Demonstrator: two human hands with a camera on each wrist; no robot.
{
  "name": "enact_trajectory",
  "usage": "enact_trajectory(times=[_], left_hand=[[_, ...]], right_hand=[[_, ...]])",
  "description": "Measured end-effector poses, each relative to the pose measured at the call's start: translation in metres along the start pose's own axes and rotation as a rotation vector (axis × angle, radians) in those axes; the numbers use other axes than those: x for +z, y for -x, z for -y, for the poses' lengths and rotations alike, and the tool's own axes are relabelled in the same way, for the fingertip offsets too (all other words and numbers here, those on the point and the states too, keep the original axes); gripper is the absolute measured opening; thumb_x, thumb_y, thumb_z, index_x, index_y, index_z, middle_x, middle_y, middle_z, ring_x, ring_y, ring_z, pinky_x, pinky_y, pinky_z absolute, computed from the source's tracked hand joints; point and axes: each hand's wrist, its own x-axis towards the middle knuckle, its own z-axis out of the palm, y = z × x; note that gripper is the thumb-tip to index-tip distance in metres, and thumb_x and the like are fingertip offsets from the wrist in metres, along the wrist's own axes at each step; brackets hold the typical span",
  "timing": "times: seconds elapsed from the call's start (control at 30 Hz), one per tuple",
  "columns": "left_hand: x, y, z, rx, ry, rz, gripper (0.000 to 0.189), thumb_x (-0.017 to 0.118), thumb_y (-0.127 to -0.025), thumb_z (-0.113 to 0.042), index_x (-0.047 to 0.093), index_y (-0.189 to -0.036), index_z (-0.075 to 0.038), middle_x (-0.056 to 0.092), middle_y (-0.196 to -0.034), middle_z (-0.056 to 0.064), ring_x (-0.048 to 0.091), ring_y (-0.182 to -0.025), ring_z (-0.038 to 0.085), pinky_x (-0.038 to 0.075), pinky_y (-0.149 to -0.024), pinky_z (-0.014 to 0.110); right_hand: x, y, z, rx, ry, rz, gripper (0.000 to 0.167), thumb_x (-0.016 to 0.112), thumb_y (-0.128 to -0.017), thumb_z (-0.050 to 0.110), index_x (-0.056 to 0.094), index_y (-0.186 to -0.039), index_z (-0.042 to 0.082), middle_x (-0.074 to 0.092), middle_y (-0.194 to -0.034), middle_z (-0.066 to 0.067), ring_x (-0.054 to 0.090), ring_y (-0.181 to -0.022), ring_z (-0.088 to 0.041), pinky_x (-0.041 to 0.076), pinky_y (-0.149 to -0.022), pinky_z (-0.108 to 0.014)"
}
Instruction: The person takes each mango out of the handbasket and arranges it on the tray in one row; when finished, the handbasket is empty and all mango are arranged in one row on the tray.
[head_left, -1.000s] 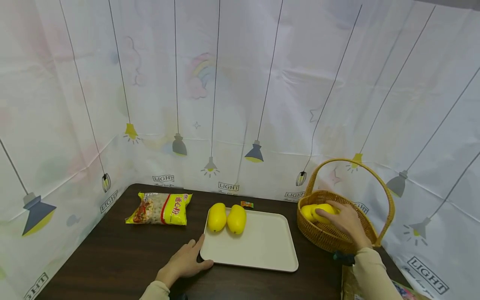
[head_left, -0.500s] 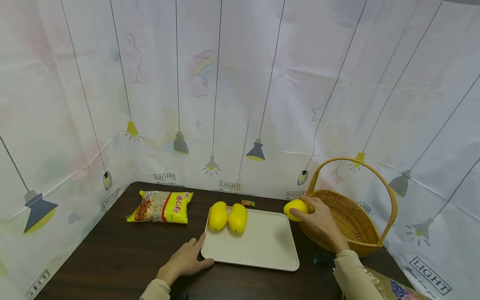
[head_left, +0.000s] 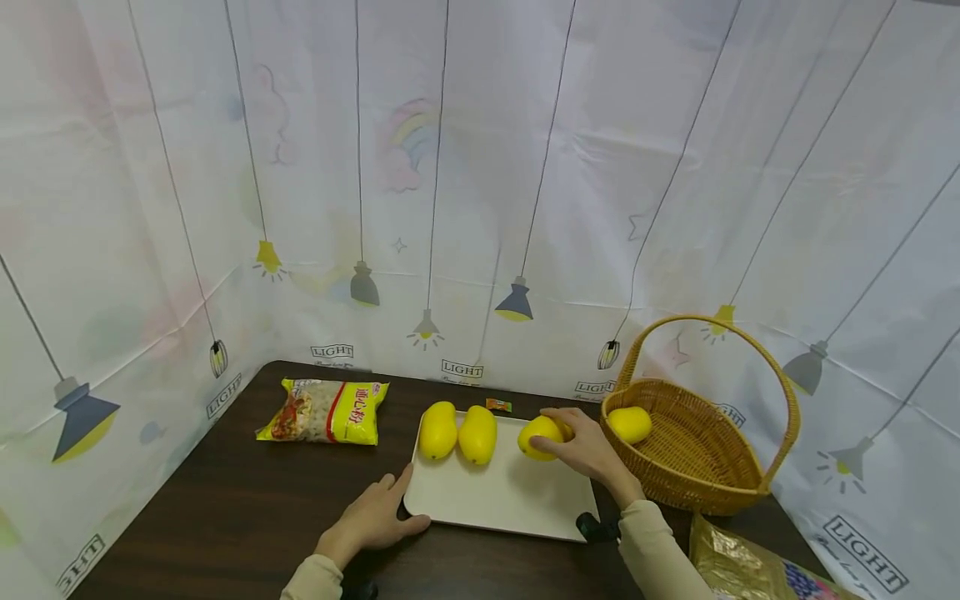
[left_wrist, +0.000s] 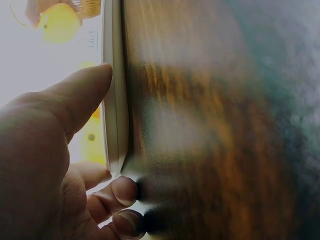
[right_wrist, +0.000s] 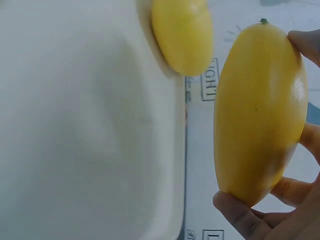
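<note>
My right hand (head_left: pixel 592 454) holds a yellow mango (head_left: pixel 538 439) over the right half of the cream tray (head_left: pixel 502 500). In the right wrist view the held mango (right_wrist: pixel 260 115) is long, with a small green stem end; fingertips grip both its ends. Two more mangoes lie side by side at the tray's back left, one left (head_left: pixel 438 431) and one right (head_left: pixel 477 436). My left hand (head_left: pixel 371 515) touches the tray's front left corner, its thumb along the front rim. In the left wrist view the thumb (left_wrist: pixel 85 92) rests straight on the rim, and other fingertips touch the table.
A wicker basket (head_left: pixel 697 493) with a tall handle stands to the right, one mango (head_left: pixel 628 425) inside. A pasta bag (head_left: pixel 322 412) lies at back left, a small orange packet (head_left: pixel 498 405) behind the tray. A gold bag (head_left: pixel 738 562) lies at front right.
My right hand has lifted a mango out of the basket and carried it left over the tray. Another mango in the basket has come into view. My left hand stays at the tray corner.
</note>
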Motion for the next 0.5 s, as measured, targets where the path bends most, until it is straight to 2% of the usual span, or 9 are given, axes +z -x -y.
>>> enact_trajectory(times=[0.33,0.5], left_hand=[[-0.001,0.0,-0.001,0.02,0.0,-0.006,0.098,0.069,-0.087,-0.06,0.028,-0.159,-0.007,0.054,-0.132,0.022,0.058,-0.109,0.032,0.049,-0.094,0.055],[0.0,-0.001,0.002,0.036,0.001,-0.011,0.1,0.068,-0.087,-0.063,0.029,-0.159,-0.006,0.054,-0.133,0.023,0.058,-0.111,0.035,0.049,-0.094,0.056]], right_hand=[[0.029,-0.008,0.001,-0.023,0.005,0.057,0.07,0.073,-0.083,0.059,0.062,-0.138,0.016,0.056,-0.139,-0.013,0.052,-0.129,-0.036,0.042,-0.108,-0.06],[0.038,-0.013,0.003,-0.035,-0.002,0.101,0.071,0.073,-0.083,0.057,0.06,-0.14,0.017,0.052,-0.144,-0.017,0.05,-0.132,-0.04,0.039,-0.109,-0.063]])
